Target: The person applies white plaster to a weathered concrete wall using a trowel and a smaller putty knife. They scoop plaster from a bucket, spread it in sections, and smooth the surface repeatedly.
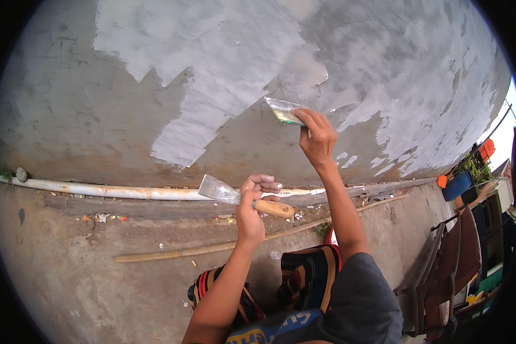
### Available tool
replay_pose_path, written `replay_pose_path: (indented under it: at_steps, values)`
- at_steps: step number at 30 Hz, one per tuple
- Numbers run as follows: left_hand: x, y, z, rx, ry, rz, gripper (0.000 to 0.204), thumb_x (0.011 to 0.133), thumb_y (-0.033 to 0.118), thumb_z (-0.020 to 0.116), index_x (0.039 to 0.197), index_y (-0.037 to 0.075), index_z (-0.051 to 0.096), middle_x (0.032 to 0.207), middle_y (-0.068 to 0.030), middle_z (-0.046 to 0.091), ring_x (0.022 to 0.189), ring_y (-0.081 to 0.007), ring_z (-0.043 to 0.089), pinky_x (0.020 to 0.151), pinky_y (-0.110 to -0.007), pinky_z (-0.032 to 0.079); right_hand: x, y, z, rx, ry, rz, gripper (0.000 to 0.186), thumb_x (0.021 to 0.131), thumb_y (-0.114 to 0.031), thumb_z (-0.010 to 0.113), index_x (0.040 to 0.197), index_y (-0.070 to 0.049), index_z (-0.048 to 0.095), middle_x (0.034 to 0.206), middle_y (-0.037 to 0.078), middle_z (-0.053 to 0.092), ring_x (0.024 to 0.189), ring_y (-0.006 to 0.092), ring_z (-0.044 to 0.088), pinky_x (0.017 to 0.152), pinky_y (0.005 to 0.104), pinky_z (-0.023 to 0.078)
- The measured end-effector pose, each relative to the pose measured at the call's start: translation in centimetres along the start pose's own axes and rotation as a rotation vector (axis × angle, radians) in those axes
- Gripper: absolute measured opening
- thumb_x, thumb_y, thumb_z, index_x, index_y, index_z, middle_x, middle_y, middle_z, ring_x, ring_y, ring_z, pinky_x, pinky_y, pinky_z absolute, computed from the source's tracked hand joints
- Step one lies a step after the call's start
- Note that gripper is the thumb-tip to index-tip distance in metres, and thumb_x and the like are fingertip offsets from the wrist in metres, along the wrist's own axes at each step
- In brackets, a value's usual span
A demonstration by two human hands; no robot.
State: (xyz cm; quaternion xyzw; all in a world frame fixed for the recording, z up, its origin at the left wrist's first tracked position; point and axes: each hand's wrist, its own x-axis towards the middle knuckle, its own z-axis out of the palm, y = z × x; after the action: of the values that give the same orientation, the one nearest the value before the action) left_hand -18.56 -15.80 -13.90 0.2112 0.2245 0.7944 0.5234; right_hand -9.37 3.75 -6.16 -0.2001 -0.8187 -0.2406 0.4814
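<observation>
My left hand (253, 203) holds a putty knife by its wooden handle (274, 208). The knife's broad metal blade (218, 190) points left, and my fingers are partly curled, with white smears on the tips. Higher up and to the right, my right hand (317, 135) pinches a flat, shiny metal scraper plate (285, 110) along one edge. The plate is tilted close to the grey wall (241, 140); I cannot tell whether it touches. Pale, uneven patches of filler (212, 86) cover much of the wall above and on both sides of the plate.
A long whitish pipe (114, 191) runs along the wall's foot. A bamboo pole (206, 250) lies on the dirt ground in front of my legs. Brown chairs or benches (441, 275) stand at the right, with a blue container (457, 186) beyond. Small litter (102, 218) is scattered near the pipe.
</observation>
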Motion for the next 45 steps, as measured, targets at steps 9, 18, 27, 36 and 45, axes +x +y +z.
replay_pose_path:
  at_steps: [9, 18, 27, 36, 45]
  values:
    - [0.0, -0.1, 0.0, 0.011, 0.017, -0.018, 0.032, 0.082, 0.016, 0.037, 0.106, 0.002, 0.053, 0.095, -0.0104, 0.06, 0.095, -0.0203, 0.058, 0.082, -0.033, 0.047, 2.7, 4.4, -0.9, 0.104, 0.32, 0.566, 0.019, 0.088, -0.004, 0.06, 0.106, 0.0, 0.065, 0.093, 0.017, 0.068, 0.08, 0.0324, 0.065, 0.074, 0.0361, 0.049]
    - [0.3, -0.4, 0.0, 0.015, 0.037, -0.044, 0.032, 0.08, 0.016, 0.038, 0.105, 0.003, 0.053, 0.094, -0.0104, 0.06, 0.093, -0.0195, 0.058, 0.08, -0.033, 0.049, 2.1, 1.8, 0.2, 0.359, 0.23, 0.377, 0.019, 0.091, -0.006, 0.057, 0.108, 0.002, 0.062, 0.092, 0.016, 0.068, 0.083, 0.0244, 0.066, 0.074, 0.033, 0.049]
    - [1.0, -1.0, -0.8, 0.02, 0.048, -0.057, 0.031, 0.079, 0.016, 0.039, 0.104, 0.004, 0.054, 0.094, -0.0092, 0.06, 0.095, -0.0195, 0.058, 0.081, -0.033, 0.05, 20.7, 6.9, -5.7, 0.034, 0.546, 0.063, 0.032, 0.092, 0.001, 0.049, 0.122, -0.001, 0.059, 0.109, 0.017, 0.066, 0.093, 0.0315, 0.066, 0.08, 0.0349, 0.051]
    - [1.6, -1.4, -1.3, 0.026, 0.092, -0.087, 0.034, 0.078, 0.016, 0.04, 0.106, 0.004, 0.053, 0.094, -0.0094, 0.06, 0.093, -0.019, 0.058, 0.082, -0.033, 0.049, 20.5, 3.4, -3.2, 0.079, 0.686, 0.0, 0.04, 0.088, 0.006, 0.052, 0.123, -0.009, 0.062, 0.115, 0.015, 0.066, 0.104, 0.0294, 0.065, 0.084, 0.0364, 0.054]
    - [2.6, -2.2, -2.3, 0.053, 0.106, -0.106, 0.034, 0.078, 0.015, 0.04, 0.107, 0.003, 0.054, 0.096, -0.0109, 0.061, 0.092, -0.0189, 0.058, 0.082, -0.033, 0.049, 27.7, -1.2, -0.7, -0.067, 0.67, -0.437, 0.048, 0.076, 0.01, 0.06, 0.119, -0.009, 0.066, 0.116, 0.006, 0.067, 0.104, 0.0231, 0.059, 0.089, 0.034, 0.048]
